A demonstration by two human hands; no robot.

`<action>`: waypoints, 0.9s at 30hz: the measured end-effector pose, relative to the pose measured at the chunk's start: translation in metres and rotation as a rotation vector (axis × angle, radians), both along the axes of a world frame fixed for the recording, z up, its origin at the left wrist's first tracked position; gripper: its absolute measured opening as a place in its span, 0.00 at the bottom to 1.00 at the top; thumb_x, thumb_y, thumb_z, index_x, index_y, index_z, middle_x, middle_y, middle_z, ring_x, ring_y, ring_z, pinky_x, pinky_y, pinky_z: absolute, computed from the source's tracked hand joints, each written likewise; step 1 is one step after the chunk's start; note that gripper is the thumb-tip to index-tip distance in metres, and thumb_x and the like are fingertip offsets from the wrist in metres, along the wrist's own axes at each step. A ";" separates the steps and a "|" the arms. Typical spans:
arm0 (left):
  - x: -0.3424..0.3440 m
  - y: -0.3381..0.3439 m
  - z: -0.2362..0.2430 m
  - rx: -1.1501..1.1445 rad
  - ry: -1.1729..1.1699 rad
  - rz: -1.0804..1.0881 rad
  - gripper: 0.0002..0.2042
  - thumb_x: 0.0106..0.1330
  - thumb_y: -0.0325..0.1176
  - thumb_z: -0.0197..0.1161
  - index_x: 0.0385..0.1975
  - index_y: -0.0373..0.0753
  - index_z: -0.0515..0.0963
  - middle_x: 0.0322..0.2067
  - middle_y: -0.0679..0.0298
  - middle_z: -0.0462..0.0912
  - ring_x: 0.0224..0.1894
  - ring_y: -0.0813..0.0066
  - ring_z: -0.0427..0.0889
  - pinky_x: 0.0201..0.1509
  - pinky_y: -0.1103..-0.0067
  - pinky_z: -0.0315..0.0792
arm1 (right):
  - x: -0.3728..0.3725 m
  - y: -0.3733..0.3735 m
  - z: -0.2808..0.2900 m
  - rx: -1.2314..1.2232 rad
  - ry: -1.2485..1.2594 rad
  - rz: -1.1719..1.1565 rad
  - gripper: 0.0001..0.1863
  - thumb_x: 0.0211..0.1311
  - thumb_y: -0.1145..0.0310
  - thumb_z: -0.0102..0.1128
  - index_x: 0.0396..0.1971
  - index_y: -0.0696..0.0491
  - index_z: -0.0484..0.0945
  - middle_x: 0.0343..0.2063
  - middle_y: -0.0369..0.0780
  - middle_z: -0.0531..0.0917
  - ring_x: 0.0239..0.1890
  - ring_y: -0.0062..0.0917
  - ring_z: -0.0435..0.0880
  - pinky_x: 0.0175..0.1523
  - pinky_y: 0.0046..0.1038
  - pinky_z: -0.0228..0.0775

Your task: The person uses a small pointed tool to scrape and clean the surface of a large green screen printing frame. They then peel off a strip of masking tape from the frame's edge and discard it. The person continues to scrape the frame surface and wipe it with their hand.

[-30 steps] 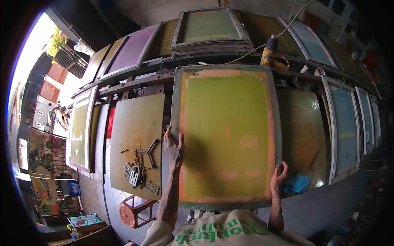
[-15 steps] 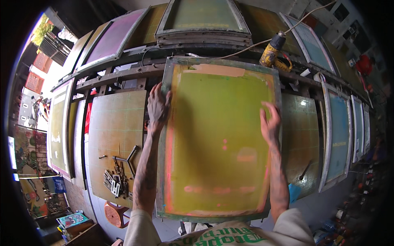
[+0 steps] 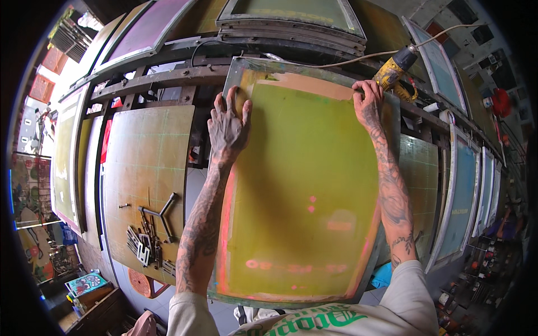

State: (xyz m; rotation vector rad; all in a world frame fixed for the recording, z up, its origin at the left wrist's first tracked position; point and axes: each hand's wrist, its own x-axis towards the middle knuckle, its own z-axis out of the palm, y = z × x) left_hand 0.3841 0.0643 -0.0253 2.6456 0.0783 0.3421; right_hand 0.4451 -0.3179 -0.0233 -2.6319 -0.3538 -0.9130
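Observation:
A large screen-printing frame with yellow-green mesh and pink-stained edges lies in front of me. Across its far end runs a strip of brown tape. My left hand rests over the far left part of the frame, fingers spread and holding nothing. At the far right corner, my right hand has its fingers curled together by the tape's right end; whatever is between the fingertips is hidden. Just beyond that hand lies a yellow and black heat gun with its cord.
A printing board to the left carries a pile of metal clamps and bolts and a Y-shaped wrench. More framed screens stand along the right. Dark metal rails cross behind the frame. A round stool sits below left.
Both my hands have moved farther up the frame. My right hand has gone from hovering at the right side to the far right corner, its fingers now curled together. The view has shifted slightly.

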 end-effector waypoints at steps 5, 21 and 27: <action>0.003 -0.001 -0.004 0.012 -0.004 0.006 0.28 0.77 0.58 0.45 0.72 0.52 0.61 0.67 0.48 0.65 0.63 0.45 0.74 0.58 0.51 0.70 | -0.003 0.001 0.000 -0.021 0.010 -0.023 0.07 0.57 0.74 0.58 0.35 0.48 0.81 0.41 0.39 0.78 0.49 0.40 0.76 0.56 0.43 0.67; 0.001 -0.001 -0.001 -0.005 -0.017 0.004 0.28 0.77 0.57 0.46 0.71 0.52 0.61 0.66 0.48 0.66 0.61 0.46 0.75 0.57 0.53 0.70 | -0.005 0.001 0.000 0.124 0.052 -0.033 0.04 0.60 0.73 0.59 0.35 0.48 0.78 0.42 0.38 0.78 0.51 0.39 0.75 0.57 0.44 0.64; 0.002 -0.003 0.001 -0.005 -0.005 0.015 0.28 0.77 0.58 0.45 0.71 0.52 0.61 0.66 0.48 0.67 0.61 0.46 0.75 0.58 0.54 0.70 | -0.001 -0.005 -0.004 0.017 0.041 -0.014 0.05 0.61 0.71 0.59 0.37 0.48 0.78 0.45 0.37 0.78 0.54 0.39 0.74 0.58 0.46 0.64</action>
